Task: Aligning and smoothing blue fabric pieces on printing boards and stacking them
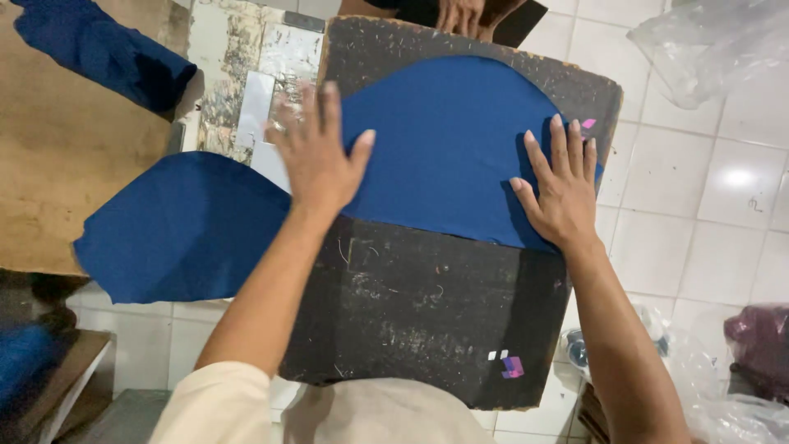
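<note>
Item: curved-edged piece of deep blue woven fabric (pixel 448 148), a flat cut panel with a rounded upper outline and a straight lower edge, lying across the upper half of a worn black rectangular board (pixel 427 321) that serves as the bench. Its left portion runs off the board's edge and joins or overlaps a second broad lobe of blue cloth (pixel 181 226), which hangs partly over a brown wooden surface (pixel 57 148) and the white tiled floor (pixel 699 205) — whether the two are one piece cannot be told. Left hand (pixel 316 152): fully open, fingers spread, palm pressed flat at the fabric's left margin where it leaves the board; it grips nothing. Right hand (pixel 559 189): likewise open and flat, fingers together, resting on the fabric's right edge near the board's corner; nothing held. Handling, as judged: light, thin and limp, with no stiffness of its own; it likely slides readily on the smooth board and folds or creases wherever unsupported. Not fragile, though the cut edges could stretch or fray if pulled. Best taken by pinching an edge or corner — the straight lower edge offers the most even hold — or moved by flat palms. Also present: another dark blue cloth (pixel 99 49) at upper left, clear plastic bags (pixel 707 41) at right, and another person's hand (pixel 460 15) at the board's far edge.
</note>
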